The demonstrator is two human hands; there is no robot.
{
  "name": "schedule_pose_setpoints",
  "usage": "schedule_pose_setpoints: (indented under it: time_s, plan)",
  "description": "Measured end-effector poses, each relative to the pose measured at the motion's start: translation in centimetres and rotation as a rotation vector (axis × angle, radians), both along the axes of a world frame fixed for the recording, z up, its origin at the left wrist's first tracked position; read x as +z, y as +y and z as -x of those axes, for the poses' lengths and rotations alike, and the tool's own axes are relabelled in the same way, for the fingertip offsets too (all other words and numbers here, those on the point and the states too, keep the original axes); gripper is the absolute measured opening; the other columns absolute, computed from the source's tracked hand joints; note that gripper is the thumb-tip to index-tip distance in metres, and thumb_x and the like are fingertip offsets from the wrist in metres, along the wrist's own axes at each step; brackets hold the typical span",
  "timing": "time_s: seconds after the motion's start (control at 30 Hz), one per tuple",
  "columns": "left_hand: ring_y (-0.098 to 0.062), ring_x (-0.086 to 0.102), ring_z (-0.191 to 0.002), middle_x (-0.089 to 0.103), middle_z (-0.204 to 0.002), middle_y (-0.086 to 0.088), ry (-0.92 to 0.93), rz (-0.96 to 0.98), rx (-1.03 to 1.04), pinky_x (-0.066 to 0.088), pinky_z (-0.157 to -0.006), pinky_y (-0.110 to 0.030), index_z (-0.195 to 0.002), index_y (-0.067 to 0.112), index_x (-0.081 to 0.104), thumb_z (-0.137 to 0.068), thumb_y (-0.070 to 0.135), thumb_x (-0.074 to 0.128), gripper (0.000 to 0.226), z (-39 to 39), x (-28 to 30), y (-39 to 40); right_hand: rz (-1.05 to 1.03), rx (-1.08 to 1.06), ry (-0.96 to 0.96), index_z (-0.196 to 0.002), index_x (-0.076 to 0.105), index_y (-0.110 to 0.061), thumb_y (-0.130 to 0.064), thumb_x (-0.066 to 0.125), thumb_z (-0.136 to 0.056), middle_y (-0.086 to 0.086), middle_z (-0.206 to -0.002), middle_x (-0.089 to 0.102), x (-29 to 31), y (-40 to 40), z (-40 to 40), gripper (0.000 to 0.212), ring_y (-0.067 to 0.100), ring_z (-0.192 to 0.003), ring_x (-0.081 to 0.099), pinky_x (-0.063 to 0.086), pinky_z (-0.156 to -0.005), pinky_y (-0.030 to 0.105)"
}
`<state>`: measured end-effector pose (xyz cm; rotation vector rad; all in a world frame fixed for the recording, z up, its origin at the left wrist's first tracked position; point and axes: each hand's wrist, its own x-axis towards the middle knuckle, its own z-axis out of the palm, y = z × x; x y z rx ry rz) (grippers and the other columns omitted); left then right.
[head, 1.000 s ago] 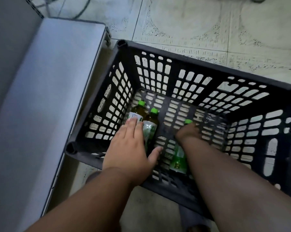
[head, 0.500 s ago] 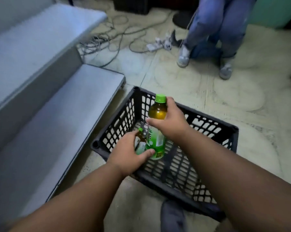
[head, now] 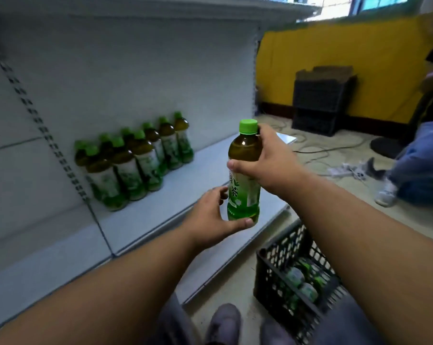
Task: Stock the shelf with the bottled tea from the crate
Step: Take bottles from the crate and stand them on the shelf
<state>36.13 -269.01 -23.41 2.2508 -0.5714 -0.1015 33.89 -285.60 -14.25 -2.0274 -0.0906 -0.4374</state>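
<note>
**One bottle in transit, crate to shelf**

Head view. I log: tea bottle (head: 244, 170), upright, green cap, carried over the shelf (head: 185, 195) front edge. My right hand (head: 270, 163) wraps its shoulder; left hand (head: 210, 217) cups the base, thumb curled under. Stocked row (head: 133, 165) stands at shelf back-left. Crate (head: 295, 275) on floor, below right, bottles remaining. Step, as I judge: placing. Next: set it down beside the row without toppling neighbours.

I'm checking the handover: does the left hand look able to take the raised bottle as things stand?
Probably yes. The left hand already cups the bottle at its base, thumb under it, while the right hand grips its shoulder; nothing lies between them.
</note>
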Motion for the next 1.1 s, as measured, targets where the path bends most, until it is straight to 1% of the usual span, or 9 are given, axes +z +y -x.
schedule_pose_setpoints:
  time_s: [0.1, 0.23, 0.3, 0.47, 0.6, 0.73, 0.8, 0.97, 1.1]
  plan:
    - [-0.011, 0.052, -0.119, 0.055, -0.133, 0.006, -0.046, 0.001, 0.038, 0.047, -0.102, -0.038, -0.137, 0.029, 0.047, -0.052, 0.080, 0.068, 0.101, -1.2, 1.4, 2.4, -0.012, 0.052, -0.044, -0.114, 0.050, -0.027, -0.031, 0.088, -0.070, -0.010, -0.101, 0.064, 1.1, 2.3, -1.4, 0.059, 0.006, -0.092, 0.064, 0.057, -0.086, 0.037]
    - [-0.010, 0.050, -0.124, 0.052, -0.139, 0.005, -0.026, -0.041, 0.092, 0.045, -0.104, -0.040, -0.142, 0.028, 0.043, -0.054, 0.082, 0.067, 0.106, -4.8, 0.4, 3.9, 0.052, 0.132, -0.071, -0.111, 0.047, -0.038, -0.037, 0.088, -0.069, -0.023, -0.093, 0.061, 0.1, 3.7, -5.9, 0.059, -0.015, -0.086, 0.059, 0.048, -0.070, 0.008]
    - [-0.011, 0.047, -0.127, 0.046, -0.146, 0.003, -0.028, -0.125, 0.145, 0.045, -0.104, -0.039, -0.149, 0.026, 0.035, -0.051, 0.087, 0.062, 0.118, -7.1, -1.5, 4.9, 0.094, 0.202, -0.076, -0.111, 0.043, -0.042, -0.039, 0.087, -0.069, -0.027, -0.092, 0.059, -1.3, 4.5, -9.1, 0.061, -0.026, -0.085, 0.052, 0.042, -0.061, 0.001]
    - [-0.013, 0.041, -0.134, 0.041, -0.153, 0.003, 0.016, -0.232, 0.357, 0.040, -0.108, -0.038, -0.153, 0.024, 0.027, -0.050, 0.092, 0.056, 0.127, -12.8, -5.6, 7.5, 0.060, 0.267, -0.079, -0.111, 0.041, -0.046, -0.038, 0.086, -0.070, -0.029, -0.093, 0.058, -4.7, 6.2, -16.5, 0.062, -0.030, -0.085, 0.050, 0.039, -0.068, 0.006]
    - [-0.016, 0.023, -0.146, 0.025, -0.161, 0.007, 0.087, -0.376, 0.509, 0.024, -0.117, -0.037, -0.154, 0.032, 0.021, -0.054, 0.095, 0.047, 0.121, -16.3, -8.1, 8.1, -0.046, 0.284, -0.040, -0.100, 0.045, -0.054, -0.037, 0.087, -0.065, -0.023, -0.093, 0.066, -5.7, 7.5, -22.2, 0.057, -0.008, -0.087, 0.063, 0.055, -0.075, 0.027]
    - [-0.025, 0.023, -0.146, 0.025, -0.161, -0.005, 0.021, -0.528, 0.679, 0.019, -0.118, -0.039, -0.155, 0.021, 0.020, -0.074, 0.088, 0.037, 0.107, -19.1, -10.0, 7.2, -0.105, 0.346, 0.025, -0.109, 0.051, -0.042, -0.025, 0.088, -0.062, -0.017, -0.097, 0.070, -7.9, 8.5, -26.7, 0.062, 0.007, -0.093, 0.068, 0.058, -0.084, 0.045]
    - [-0.028, 0.022, -0.146, 0.025, -0.161, -0.009, 0.006, -0.557, 0.742, 0.017, -0.118, -0.038, -0.156, 0.015, 0.019, -0.080, 0.083, 0.033, 0.103, -19.5, -11.1, 6.7, -0.077, 0.355, 0.076, -0.115, 0.049, -0.042, -0.025, 0.087, -0.063, -0.014, -0.103, 0.069, -9.1, 9.0, -28.0, 0.067, 0.013, -0.099, 0.067, 0.057, -0.087, 0.047]
    - [-0.022, -0.006, -0.151, -0.003, -0.166, -0.009, -0.032, -0.597, 0.707, -0.009, -0.115, -0.032, -0.158, 0.014, 0.002, -0.083, 0.079, 0.021, 0.100, -19.0, -13.2, 6.0, 0.059, 0.303, 0.156, -0.134, 0.035, -0.040, -0.041, 0.088, -0.064, -0.013, -0.121, 0.060, -12.0, 8.4, -28.4, 0.088, 0.013, -0.109, 0.058, 0.054, -0.091, 0.042]
    - [-0.020, -0.020, -0.149, -0.017, -0.164, -0.008, 0.001, -0.632, 0.675, -0.017, -0.114, -0.032, -0.156, 0.015, -0.010, -0.084, 0.078, 0.012, 0.099, -19.2, -13.3, 6.2, 0.186, 0.248, 0.167, -0.125, 0.050, -0.023, -0.041, 0.084, -0.071, -0.002, -0.116, 0.055, -14.5, 8.3, -28.1, 0.066, 0.022, -0.109, 0.056, 0.052, -0.090, 0.041]
